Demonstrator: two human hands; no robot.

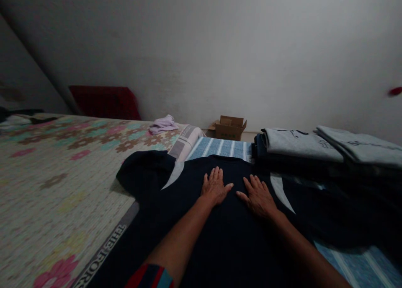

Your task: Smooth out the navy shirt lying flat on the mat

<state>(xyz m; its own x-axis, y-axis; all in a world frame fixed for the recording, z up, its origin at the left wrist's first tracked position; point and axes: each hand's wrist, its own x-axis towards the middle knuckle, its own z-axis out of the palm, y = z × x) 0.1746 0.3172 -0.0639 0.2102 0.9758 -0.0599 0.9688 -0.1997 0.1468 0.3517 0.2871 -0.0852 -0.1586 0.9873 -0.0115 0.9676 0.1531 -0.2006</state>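
A dark navy shirt (232, 237) with pale curved shoulder stripes lies spread out in front of me, its collar end away from me. My left hand (215, 186) rests flat on its upper middle, fingers stretched out. Beside it, palm down on the same cloth, is my right hand (258, 195), with its fingers apart. Neither hand grips anything. One sleeve (146, 170) reaches left over the flowered bedding, and the other stretches out to the right.
Folded grey garments (301, 143) and dark ones are stacked at the right. Under the shirt shows a blue striped cloth (221, 147). A lilac cloth (163, 124) lies on the flowered bed cover (63, 166). An open cardboard box (228, 129) stands by the wall, with a red panel (105, 102) farther left.
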